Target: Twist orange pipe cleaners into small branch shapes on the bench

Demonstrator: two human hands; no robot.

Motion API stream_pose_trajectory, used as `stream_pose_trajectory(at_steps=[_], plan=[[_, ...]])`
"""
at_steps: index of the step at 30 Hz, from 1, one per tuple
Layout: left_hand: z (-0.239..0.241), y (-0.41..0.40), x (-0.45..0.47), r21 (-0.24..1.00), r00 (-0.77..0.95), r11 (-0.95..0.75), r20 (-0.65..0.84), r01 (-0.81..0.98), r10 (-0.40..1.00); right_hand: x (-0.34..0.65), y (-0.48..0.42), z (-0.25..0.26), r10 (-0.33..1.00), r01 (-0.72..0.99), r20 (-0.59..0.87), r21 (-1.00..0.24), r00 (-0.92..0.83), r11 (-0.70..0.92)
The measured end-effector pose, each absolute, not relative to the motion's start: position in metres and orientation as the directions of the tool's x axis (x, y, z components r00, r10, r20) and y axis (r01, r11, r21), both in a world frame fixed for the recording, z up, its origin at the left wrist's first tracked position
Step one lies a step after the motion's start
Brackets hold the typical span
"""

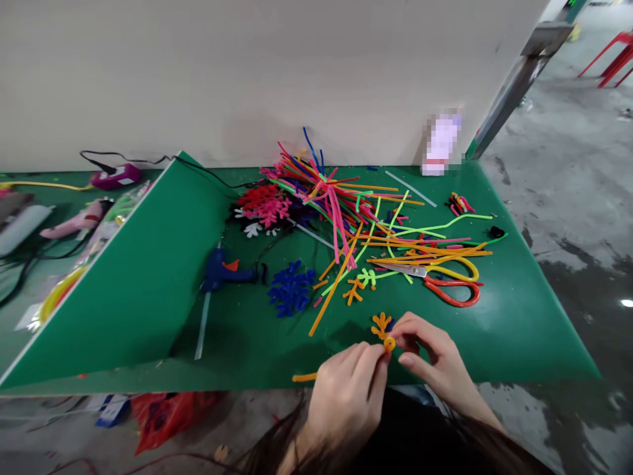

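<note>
Both my hands meet at the near edge of the green table (519,316), pinching one orange pipe-cleaner piece (384,330) with a branched top and a small curled loop. My left hand (346,389) grips its lower part with thumb and fingers pressed together. My right hand (435,359) pinches the loop from the right. A short orange offcut (303,377) lies just left of my left hand.
A pile of coloured pipe cleaners (346,204) covers the middle. Red-and-yellow scissors (440,280), a blue glue gun (220,274), blue shapes (291,290) and pink and red shapes (264,204) lie around. A green divider panel (123,284) stands at left. Concrete floor lies to the right.
</note>
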State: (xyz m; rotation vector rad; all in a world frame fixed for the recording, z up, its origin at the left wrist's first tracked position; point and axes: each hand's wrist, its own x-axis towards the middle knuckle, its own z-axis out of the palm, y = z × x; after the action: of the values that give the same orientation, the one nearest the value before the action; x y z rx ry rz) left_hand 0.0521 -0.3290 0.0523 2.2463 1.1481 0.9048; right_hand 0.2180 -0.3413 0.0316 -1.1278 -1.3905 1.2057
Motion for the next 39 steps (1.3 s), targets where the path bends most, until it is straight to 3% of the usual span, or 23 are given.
stream_pose_trajectory(at_steps=[2,3,5,7,9,10,12,14,15,16,18,21,24,27,31,33,35,37,39], plan=[[0.050,-0.331,0.055,0.500,0.499,-0.653,0.421,0.569,0.757,0.215,-0.344,0.034,0.987,0.098,0.112,-0.987,-0.114,0.124],[0.050,-0.332,0.056,0.500,0.505,-0.657,0.421,0.564,0.754,0.215,-0.345,0.035,0.986,0.097,0.125,-0.986,-0.110,0.136],[0.053,-0.332,0.057,0.634,0.492,-0.593,0.358,0.496,0.794,0.216,-0.345,0.036,0.983,0.056,0.142,-0.987,-0.119,0.150],[0.058,-0.331,0.056,0.838,0.483,-0.380,0.164,0.391,0.860,0.220,-0.345,0.035,0.977,-0.012,0.151,-0.989,-0.152,0.150],[0.060,-0.329,0.055,0.971,0.534,0.027,-0.155,0.239,0.831,0.224,-0.345,0.031,0.967,-0.106,0.166,-0.983,-0.195,0.147],[0.060,-0.328,0.055,0.952,0.589,0.274,-0.302,0.139,0.749,0.224,-0.345,0.027,0.961,-0.169,0.175,-0.976,-0.214,0.140],[0.055,-0.328,0.058,0.723,0.738,0.688,-0.428,-0.067,0.521,0.223,-0.345,0.019,0.954,-0.301,0.179,-0.948,-0.241,0.101],[0.047,-0.330,0.063,0.451,0.841,0.870,-0.375,-0.202,0.389,0.220,-0.345,0.012,0.953,-0.404,0.164,-0.913,-0.255,0.049],[0.043,-0.332,0.066,0.381,0.852,0.891,-0.353,-0.247,0.387,0.219,-0.345,0.010,0.956,-0.430,0.146,-0.903,-0.253,0.024],[0.039,-0.333,0.067,0.378,0.833,0.881,-0.357,-0.285,0.423,0.217,-0.344,0.008,0.964,-0.434,0.117,-0.901,-0.239,0.001],[0.035,-0.333,0.068,0.543,0.692,0.779,-0.431,-0.314,0.579,0.213,-0.345,0.007,0.982,-0.401,0.020,-0.914,-0.189,-0.059],[0.032,-0.329,0.063,0.851,0.348,0.502,-0.429,-0.154,0.833,0.206,-0.348,0.010,0.978,-0.291,-0.156,-0.937,-0.141,-0.191],[0.029,-0.327,0.060,0.939,0.202,0.344,-0.339,0.010,0.919,0.198,-0.355,0.012,0.961,-0.105,-0.241,-0.961,-0.138,-0.256],[0.025,-0.330,0.060,0.956,0.206,0.259,-0.284,0.139,0.936,0.195,-0.359,0.013,0.979,0.084,-0.192,-0.979,-0.075,-0.185],[0.020,-0.332,0.060,0.961,0.281,0.110,-0.181,0.252,0.942,0.207,-0.358,0.013,0.989,0.299,0.028,-0.952,-0.148,0.071],[0.019,-0.331,0.058,0.946,0.335,0.030,-0.144,0.323,0.931,0.216,-0.357,0.014,0.953,0.478,0.157,-0.837,-0.259,0.268],[0.018,-0.331,0.055,0.916,0.380,-0.060,-0.105,0.397,0.919,0.223,-0.356,0.016,0.901,0.647,0.226,-0.633,-0.371,0.425],[0.018,-0.332,0.053,0.885,0.407,-0.140,-0.061,0.445,0.911,0.227,-0.355,0.019,0.863,0.740,0.251,-0.443,-0.439,0.505],[0.018,-0.333,0.051,0.870,0.427,-0.187,-0.031,0.457,0.904,0.230,-0.353,0.020,0.833,0.764,0.266,-0.333,-0.486,0.552]])
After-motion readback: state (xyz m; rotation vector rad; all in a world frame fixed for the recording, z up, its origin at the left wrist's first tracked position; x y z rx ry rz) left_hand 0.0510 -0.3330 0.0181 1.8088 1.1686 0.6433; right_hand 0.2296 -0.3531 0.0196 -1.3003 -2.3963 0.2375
